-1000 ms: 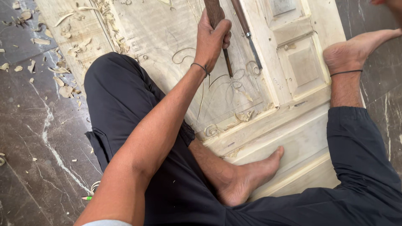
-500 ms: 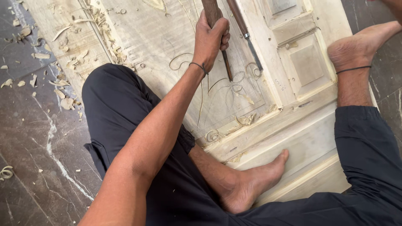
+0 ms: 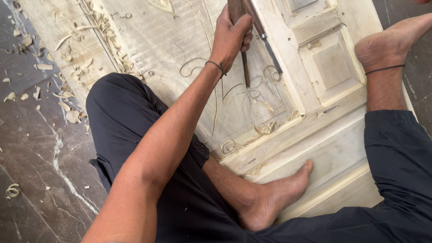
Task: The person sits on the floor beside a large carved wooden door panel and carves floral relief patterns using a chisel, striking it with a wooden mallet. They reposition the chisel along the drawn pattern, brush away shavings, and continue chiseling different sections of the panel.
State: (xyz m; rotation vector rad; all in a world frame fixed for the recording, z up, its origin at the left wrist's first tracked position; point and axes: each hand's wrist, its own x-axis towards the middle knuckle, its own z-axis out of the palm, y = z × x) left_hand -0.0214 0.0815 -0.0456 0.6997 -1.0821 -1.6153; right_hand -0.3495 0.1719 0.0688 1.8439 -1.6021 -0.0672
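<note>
Dark stone floor [image 3: 40, 166] strewn with shavings surrounds a pale carved door panel [image 3: 216, 67]. On it, the left hand [image 3: 230, 38] clamps a brown-handled chisel [image 3: 243, 58], its thin blade touching pencilled scrollwork. No right hand shows.

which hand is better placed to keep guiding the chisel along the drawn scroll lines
Left. The left hand is wrapped around the chisel, whose tip rests on the wooden door panel by the pencilled curls. The right hand is out of view.

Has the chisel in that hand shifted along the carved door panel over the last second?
No. The left hand keeps the chisel tip beside the same pencilled spiral on the door panel.
</note>
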